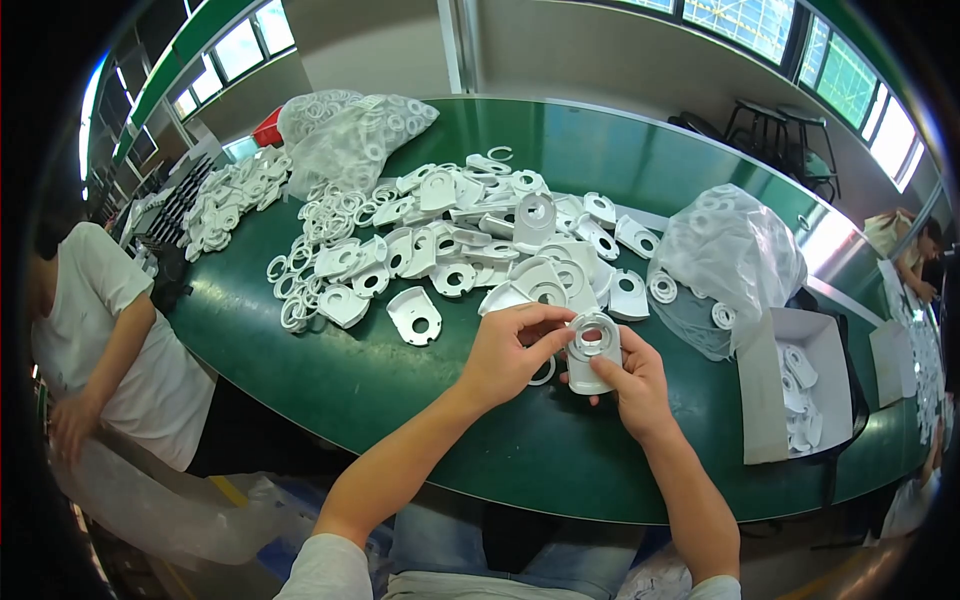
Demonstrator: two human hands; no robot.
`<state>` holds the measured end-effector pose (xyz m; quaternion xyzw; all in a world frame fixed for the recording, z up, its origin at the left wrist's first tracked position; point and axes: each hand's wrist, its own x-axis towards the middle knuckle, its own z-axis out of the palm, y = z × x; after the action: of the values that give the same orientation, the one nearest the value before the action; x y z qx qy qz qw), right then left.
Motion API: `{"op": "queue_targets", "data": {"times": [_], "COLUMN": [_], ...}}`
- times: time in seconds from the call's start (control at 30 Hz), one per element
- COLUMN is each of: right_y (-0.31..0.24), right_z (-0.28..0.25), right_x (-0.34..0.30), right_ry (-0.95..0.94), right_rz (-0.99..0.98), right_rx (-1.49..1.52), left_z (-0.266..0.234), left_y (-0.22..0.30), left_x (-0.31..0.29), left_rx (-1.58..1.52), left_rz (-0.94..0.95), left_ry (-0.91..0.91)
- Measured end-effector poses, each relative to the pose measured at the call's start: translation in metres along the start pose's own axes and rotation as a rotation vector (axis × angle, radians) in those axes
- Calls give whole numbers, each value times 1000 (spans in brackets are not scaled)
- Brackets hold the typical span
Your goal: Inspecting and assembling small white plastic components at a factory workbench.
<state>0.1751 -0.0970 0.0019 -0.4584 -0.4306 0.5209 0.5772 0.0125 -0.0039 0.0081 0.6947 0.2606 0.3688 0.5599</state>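
Both my hands hold one white plastic housing with a round ring opening (598, 374) above the near side of the green table. Its left upper edge is pinched between the thumb and fingers of my left hand (508, 345). My right hand (634, 382) grips the right side, its thumb lying across the front. Just beyond my hands spreads a pile of similar white housings (455, 240), with loose white rings (328, 215) along its left. One housing (415, 316) lies apart, left of my hands. Partly behind my left hand, a white ring (543, 372) rests on the table.
A clear bag of rings (725, 245) sits at right, beside an open cardboard box (762, 400) holding white parts. Another full bag (350, 130) stands at the back left, near more heaped parts (235, 195). A person in a white shirt (120, 340) is at left; others work at far right.
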Motion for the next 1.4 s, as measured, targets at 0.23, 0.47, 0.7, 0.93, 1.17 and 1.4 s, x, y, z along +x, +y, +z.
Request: {"op": "queue_targets", "data": {"times": [0.23, 0.47, 0.7, 0.93, 1.17, 1.4], "right_y": [12, 7, 8, 10, 9, 11], "right_z": [-5, 3, 2, 8, 15, 0], "right_x": [1, -1, 0, -3, -4, -2], "right_ry": [-56, -27, 50, 43, 96, 196], "right_rz": [-50, -45, -88, -216, -122, -48], "right_rx": [-104, -94, -94, -370, -303, -132], "left_z": [2, 13, 14, 14, 17, 21], "left_y": [-4, -5, -7, 3, 1, 2], "left_x": [-3, -9, -9, -8, -12, -10], "left_rx": [-63, 5, -48, 54, 120, 128], "left_rz": [-86, -7, -7, 186, 134, 143], "left_ry": [14, 132, 49, -14, 35, -60]}}
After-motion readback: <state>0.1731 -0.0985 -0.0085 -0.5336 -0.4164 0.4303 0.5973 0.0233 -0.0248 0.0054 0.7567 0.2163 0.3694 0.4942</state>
